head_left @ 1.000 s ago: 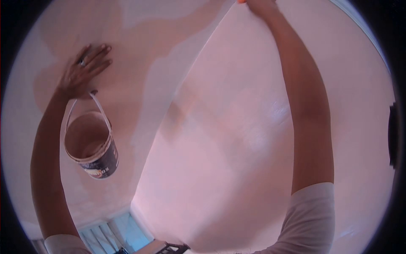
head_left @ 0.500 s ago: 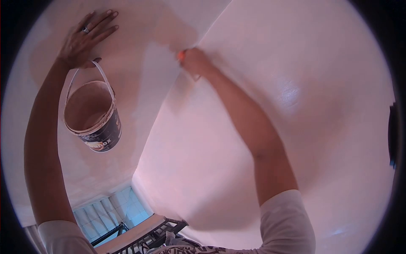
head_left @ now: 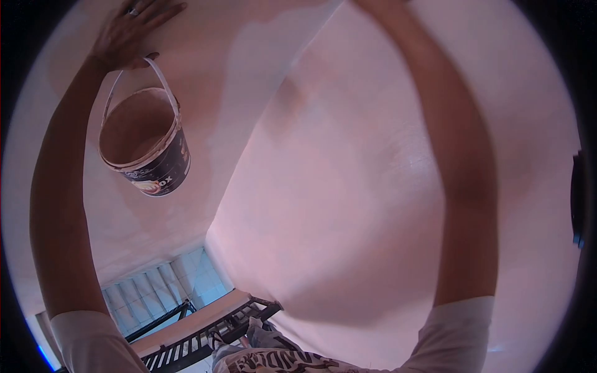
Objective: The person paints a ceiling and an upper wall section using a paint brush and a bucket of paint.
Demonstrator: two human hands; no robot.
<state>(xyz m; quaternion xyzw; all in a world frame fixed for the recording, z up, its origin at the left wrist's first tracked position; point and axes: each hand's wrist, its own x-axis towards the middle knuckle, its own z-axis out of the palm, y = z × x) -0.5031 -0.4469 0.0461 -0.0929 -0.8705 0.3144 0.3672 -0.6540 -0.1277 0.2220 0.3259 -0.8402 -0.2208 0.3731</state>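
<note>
My left hand (head_left: pixel 127 37) lies against the pinkish wall at the upper left, fingers spread and a ring on one of them. The white handle of a bucket (head_left: pixel 165 171) hangs from its thumb. That bucket is dark with printed lettering, its rim is smeared with a pinkish-brown coating, and it tilts so that I see inside. My right forearm (head_left: pixel 429 81) reaches up across the adjoining wall and leaves the view at the top edge. The right hand and whatever it holds are out of sight.
Two wall faces (head_left: pixel 323 205) meet along a slanting corner line, with darker damp-looking patches left of it. Below are a black metal ladder-like frame (head_left: pixel 205 339), my feet and a bluish corrugated sheet (head_left: pixel 146 292). A dark object (head_left: pixel 578 199) sits at the right edge.
My right hand, which held a small orange tool at the corner line, has moved up out of view. The left hand and bucket appear higher in the view.
</note>
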